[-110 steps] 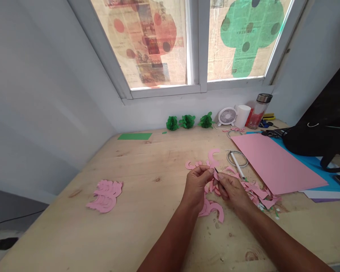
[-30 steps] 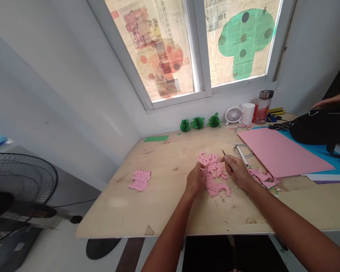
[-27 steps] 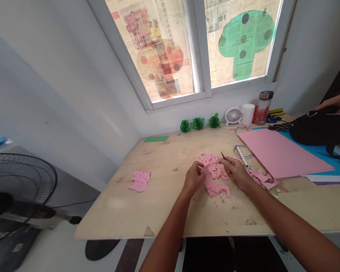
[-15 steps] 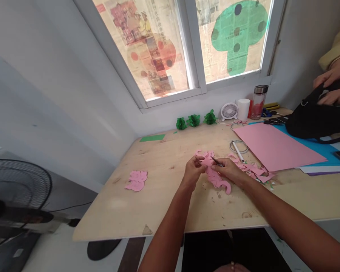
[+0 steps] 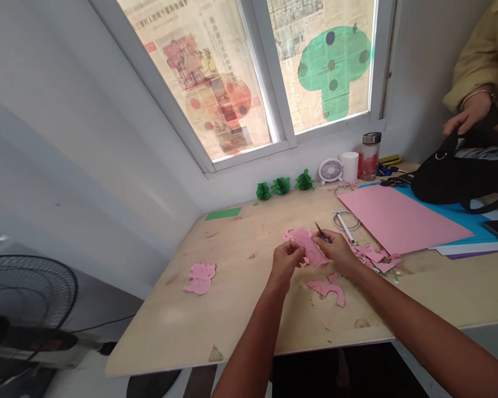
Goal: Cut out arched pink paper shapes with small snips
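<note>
My left hand (image 5: 288, 261) pinches the lower left edge of a pink paper piece (image 5: 308, 243) between thumb and fingertips, just above the table. My right hand (image 5: 336, 250) is closed around scissors (image 5: 322, 232), their dark pointed blades up and away from the paper. The thumb side of that hand also touches the paper's right edge. The scissors' handles are hidden in the fingers. Below the hands a curved pink offcut (image 5: 328, 289) lies on the table. Off to the left rests a scalloped pink paper cutout (image 5: 201, 278).
A pink sheet (image 5: 402, 218) lies over blue paper at right, beside pink scraps (image 5: 375, 257) and a white pen (image 5: 346, 228). Green paper ornaments (image 5: 281, 186), a small fan (image 5: 331, 171) and a glass bottle (image 5: 371, 157) line the wall. Another person's hand (image 5: 473, 113) holds a black bag (image 5: 444, 171).
The paper between my hands has turned, and the curved strip now lies apart on the table. The scissors have swung upward, off the paper. The other person's hands shifted at the bag.
</note>
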{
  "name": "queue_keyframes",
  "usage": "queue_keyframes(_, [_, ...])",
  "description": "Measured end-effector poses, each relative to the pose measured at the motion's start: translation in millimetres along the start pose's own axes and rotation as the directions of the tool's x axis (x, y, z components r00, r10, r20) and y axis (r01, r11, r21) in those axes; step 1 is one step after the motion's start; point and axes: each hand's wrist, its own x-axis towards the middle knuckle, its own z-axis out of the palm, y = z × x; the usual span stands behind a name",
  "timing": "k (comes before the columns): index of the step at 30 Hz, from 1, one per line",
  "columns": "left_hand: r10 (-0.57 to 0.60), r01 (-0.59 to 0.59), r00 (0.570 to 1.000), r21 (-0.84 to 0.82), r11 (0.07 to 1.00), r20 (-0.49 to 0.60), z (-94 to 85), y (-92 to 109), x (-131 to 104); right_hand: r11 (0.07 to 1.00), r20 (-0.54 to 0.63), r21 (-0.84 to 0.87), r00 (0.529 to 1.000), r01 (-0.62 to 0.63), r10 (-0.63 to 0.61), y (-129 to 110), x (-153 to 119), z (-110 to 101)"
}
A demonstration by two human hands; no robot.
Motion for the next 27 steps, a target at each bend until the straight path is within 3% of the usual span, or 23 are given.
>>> queue_keyframes(8, [0.049,-0.080,0.988,-0.216,0.973,-0.146,1.7,11,7,0.989,-0.003,0.132,0.997,-0.072,0.073,-2,-1,4])
queue_keyframes(12, [0.027,-0.056,0.994,-0.277,0.959,-0.108,7.2,7,10,0.983,-0.040,0.161,0.995,-0.086,0.094,0,1,8])
queue_keyframes(19, [0.001,0.002,1.000,-0.133,0.991,0.019,9.5,-3,21,0.984,-0.074,0.148,0.991,-0.103,0.115,-3,1,9])
queue_keyframes(27, [-0.027,0.025,1.000,-0.243,0.970,-0.002,11.5,-2,27,0.978,-0.112,0.160,0.982,-0.131,0.150,-3,1,11])
